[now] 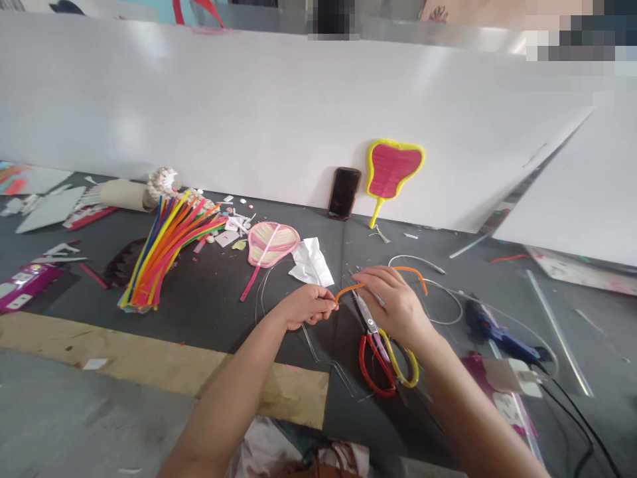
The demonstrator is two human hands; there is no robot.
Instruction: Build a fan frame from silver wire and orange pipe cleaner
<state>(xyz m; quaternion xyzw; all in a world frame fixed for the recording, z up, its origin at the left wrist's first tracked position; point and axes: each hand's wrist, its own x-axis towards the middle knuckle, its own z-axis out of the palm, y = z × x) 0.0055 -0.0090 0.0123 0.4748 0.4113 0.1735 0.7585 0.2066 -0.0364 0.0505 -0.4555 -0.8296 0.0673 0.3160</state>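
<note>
An orange pipe cleaner (pixel 347 290) runs between my two hands above the dark table. My left hand (pixel 311 307) pinches one end of it between thumb and fingertips. Closed over its middle is my right hand (pixel 395 299), and the other end curves out beyond the knuckles. Below my right hand lie red-handled scissors (pixel 365 345), with a yellow-handled tool (pixel 411 365) beside them, its working end partly hidden. Thin bent wires (pixel 313 342) lie close to my left wrist. A crumpled white paper (pixel 312 262) rests just past my left hand.
A bundle of colored pipe cleaners (pixel 166 255) and a pink fan shape (pixel 273 242) lie left. A phone (pixel 344 192) and a yellow-edged fan (pixel 394 169) lean on the white panel (pixel 249 119). Right are coiled wire (pixel 448 322) and a blue glue gun (pixel 502 332) with its cord.
</note>
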